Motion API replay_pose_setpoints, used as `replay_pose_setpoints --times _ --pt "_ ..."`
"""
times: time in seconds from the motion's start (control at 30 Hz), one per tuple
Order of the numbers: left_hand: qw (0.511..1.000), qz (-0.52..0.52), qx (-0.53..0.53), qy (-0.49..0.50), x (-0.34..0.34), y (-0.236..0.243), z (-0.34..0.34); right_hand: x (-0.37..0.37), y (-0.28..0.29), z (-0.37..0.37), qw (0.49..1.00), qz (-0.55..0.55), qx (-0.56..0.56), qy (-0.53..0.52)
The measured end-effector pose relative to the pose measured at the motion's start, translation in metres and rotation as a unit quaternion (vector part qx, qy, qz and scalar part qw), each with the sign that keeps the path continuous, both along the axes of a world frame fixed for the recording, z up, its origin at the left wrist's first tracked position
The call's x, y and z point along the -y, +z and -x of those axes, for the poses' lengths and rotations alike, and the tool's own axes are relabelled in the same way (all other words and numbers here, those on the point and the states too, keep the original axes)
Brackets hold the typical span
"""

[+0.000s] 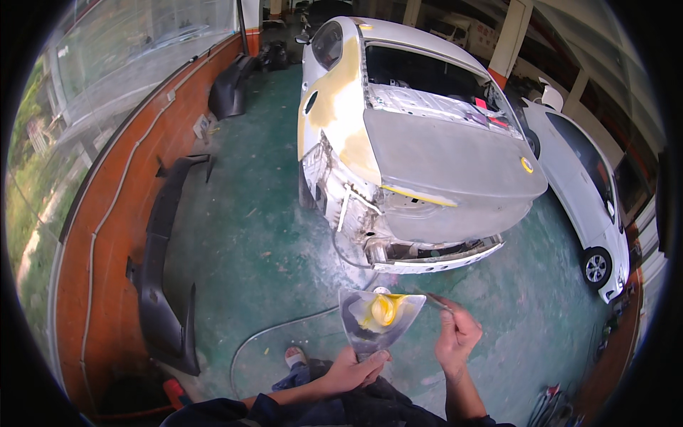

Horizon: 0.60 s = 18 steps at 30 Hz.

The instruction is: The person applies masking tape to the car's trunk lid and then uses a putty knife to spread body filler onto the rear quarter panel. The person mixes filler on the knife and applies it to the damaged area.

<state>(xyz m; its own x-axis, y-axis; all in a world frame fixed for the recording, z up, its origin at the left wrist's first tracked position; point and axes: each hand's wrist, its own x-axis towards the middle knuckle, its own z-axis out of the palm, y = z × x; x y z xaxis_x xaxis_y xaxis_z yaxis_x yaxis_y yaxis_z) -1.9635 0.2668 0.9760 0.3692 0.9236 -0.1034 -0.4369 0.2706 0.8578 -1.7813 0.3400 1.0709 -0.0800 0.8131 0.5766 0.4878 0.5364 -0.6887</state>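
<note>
My left hand (361, 366) is closed around the narrow end of a wide, flat putty spreader (356, 336), its broad edge pointing away from me. On its face sits a lump of yellow putty (384, 309) with paler smears around it. To the right, my right hand (457, 338) pinches a thin, dark scraper (440, 303), seen almost edge-on, whose tip reaches close to the spreader's right corner. Beyond both hands stands a car (448, 153) with a sanded grey trunk lid, tan filler patches on its side and its rear bumper off.
A dark bumper (160, 285) lies along the orange wall (107, 213) at left. A hose (263, 332) snakes over the green floor (235, 213) near my foot (294, 356). Another white car (576, 171) is parked at right. Coiled cables (548, 409) lie at lower right.
</note>
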Motion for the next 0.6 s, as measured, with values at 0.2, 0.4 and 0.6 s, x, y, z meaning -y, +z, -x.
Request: replay_pose_setpoints --times 0.2,0.4,0.6 --pt "0.918 -0.195 -0.281 0.199 -0.013 0.007 -0.03 0.009 -0.002 0.035 0.97 -0.199 0.137 0.005" --pt "0.907 -0.169 -0.338 0.184 -0.016 0.01 -0.009 0.024 -0.002 0.027 0.99 -0.078 -0.009 0.115" --pt "0.992 -0.052 0.113 -0.03 0.005 0.002 -0.013 0.02 0.008 0.018 0.883 0.004 -0.445 0.148"
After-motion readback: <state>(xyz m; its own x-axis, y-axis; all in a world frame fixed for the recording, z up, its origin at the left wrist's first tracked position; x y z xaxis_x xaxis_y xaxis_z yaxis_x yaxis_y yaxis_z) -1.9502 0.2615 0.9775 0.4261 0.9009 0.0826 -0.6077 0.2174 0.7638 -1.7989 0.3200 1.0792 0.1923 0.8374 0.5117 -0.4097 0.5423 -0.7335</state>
